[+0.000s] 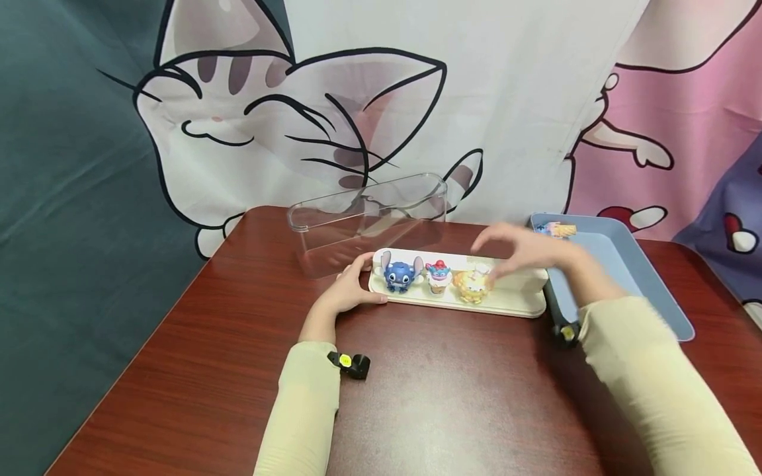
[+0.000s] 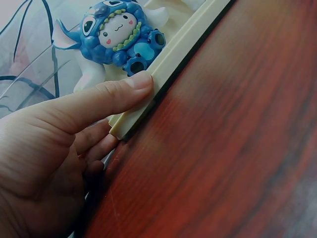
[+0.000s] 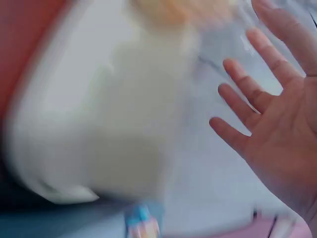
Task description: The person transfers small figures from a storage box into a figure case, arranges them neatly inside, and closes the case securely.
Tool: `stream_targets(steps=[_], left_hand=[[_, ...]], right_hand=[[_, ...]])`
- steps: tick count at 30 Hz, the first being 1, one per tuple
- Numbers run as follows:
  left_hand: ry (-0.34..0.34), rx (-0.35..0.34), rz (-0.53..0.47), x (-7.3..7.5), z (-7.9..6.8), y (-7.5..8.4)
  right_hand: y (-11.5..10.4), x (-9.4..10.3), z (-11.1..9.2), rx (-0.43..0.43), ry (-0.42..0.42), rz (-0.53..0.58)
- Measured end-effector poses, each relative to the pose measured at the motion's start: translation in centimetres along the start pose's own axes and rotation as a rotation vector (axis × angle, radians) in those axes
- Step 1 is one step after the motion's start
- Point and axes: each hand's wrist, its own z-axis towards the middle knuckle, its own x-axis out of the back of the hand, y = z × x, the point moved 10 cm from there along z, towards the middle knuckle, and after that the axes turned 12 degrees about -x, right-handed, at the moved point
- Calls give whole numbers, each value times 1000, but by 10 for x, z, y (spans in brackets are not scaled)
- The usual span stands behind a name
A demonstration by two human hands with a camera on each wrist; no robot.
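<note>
My left hand [image 1: 347, 289] grips the left end of a long cream display base [image 1: 516, 297], its thumb at the front rim and its fingers round the end. On the base stand a blue big-eared figurine [image 1: 399, 276], a small figurine with a red top [image 1: 438, 277] and a yellow fluffy figurine [image 1: 473, 285]. The blue one shows a white face close to my thumb in the left wrist view. My right hand [image 1: 524, 248] hovers over the base's right part beside the yellow figurine. Its fingers are spread and the palm holds nothing in the right wrist view [image 3: 282, 109].
Behind the base stands a clear plastic cover [image 1: 369, 221]. To the right lies a blue-grey tray [image 1: 655, 291] with a blue and orange-tan figurine [image 1: 556, 229] in its far left corner. A cartoon-printed curtain [image 1: 506, 79] hangs behind the brown table [image 1: 417, 396].
</note>
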Motion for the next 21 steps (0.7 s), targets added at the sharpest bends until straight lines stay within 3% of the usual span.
stream_targets(steps=[5, 8, 11, 17, 21], left_hand=[[5, 9, -4, 0, 1, 0], [1, 6, 2, -2, 2, -1], [1, 1, 5, -2, 2, 0], [23, -20, 1, 3, -1, 3], [16, -9, 7, 2, -4, 2]], right_hand=[[65, 85, -16, -309, 195, 93], [100, 112, -28, -405, 295, 25], [127, 114, -32, -467, 314, -30], [164, 87, -21, -562, 233, -113], [179, 76, -17, -580, 259, -122]])
